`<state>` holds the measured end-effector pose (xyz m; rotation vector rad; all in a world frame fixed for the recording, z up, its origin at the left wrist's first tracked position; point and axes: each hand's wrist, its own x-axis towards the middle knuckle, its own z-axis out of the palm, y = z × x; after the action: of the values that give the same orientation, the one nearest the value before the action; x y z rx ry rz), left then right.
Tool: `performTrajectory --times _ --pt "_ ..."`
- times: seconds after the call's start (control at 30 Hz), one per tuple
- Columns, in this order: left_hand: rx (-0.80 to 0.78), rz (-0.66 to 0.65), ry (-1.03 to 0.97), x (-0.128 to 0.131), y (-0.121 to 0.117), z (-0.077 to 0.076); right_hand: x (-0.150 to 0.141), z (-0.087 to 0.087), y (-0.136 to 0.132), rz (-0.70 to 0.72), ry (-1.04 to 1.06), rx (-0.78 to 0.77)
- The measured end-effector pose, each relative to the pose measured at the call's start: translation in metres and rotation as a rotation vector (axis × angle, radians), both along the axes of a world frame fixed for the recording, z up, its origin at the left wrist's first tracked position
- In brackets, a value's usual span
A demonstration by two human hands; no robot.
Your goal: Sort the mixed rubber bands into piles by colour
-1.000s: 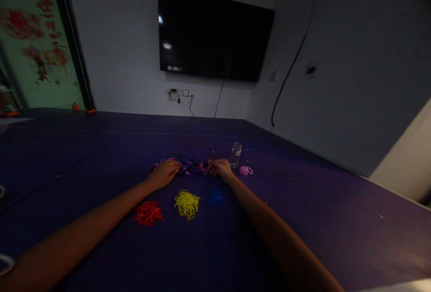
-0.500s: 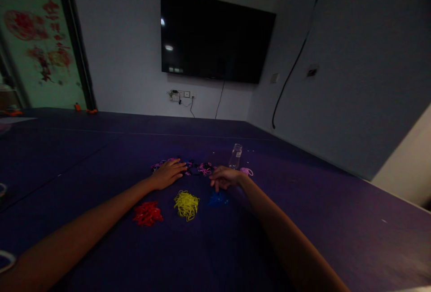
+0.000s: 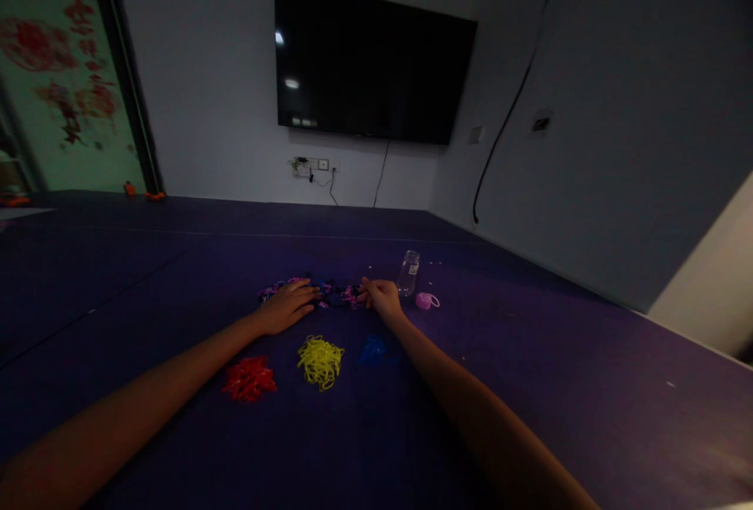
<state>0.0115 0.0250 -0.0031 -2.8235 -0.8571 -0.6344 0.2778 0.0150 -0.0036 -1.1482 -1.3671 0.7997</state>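
Dim room: grey wall, large black flat-screen television, purple flat surface below. Mixed heap of small pink and dark looped bands lies spread on the surface in front of the person, between and partly under the hands. Its long axis runs left to right across the view; single loops point every way, no common direction.

Left hand: palm down over the left part, fingers extended and slightly apart, nothing visibly gripped. Right hand: fingers bent and drawn close at the right end; cannot tell whether a band is pinched.

Judgement on handling: steady the heap lightly with the left hand; pick single loops with the right fingertips, freeing any snag before lifting.

Nearer the person, left to right: red band pile, yellow band pile, small blue band pile, all apart. Beyond the right hand: clear bottle, mouth at its far end; pink cap with ring loop just beside.
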Motion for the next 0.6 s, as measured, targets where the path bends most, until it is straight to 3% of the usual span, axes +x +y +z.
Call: performTrajectory --times 0.13,0.23,0.4,0.6 --pt "0.017 0.033 -0.028 0.001 -0.002 0.001 0.002 -0.003 -0.004 -0.197 -0.169 0.131" --pt "0.027 0.049 -0.026 0.001 -0.003 0.002 0.004 -0.005 -0.005 -0.278 -0.286 0.143" --pt "0.025 0.026 -0.016 0.001 -0.006 0.003 0.001 -0.003 -0.007 -0.199 -0.487 0.158" --pt "0.0 -0.008 -0.025 0.002 -0.009 0.006 -0.01 0.003 -0.014 0.041 -0.916 0.372"
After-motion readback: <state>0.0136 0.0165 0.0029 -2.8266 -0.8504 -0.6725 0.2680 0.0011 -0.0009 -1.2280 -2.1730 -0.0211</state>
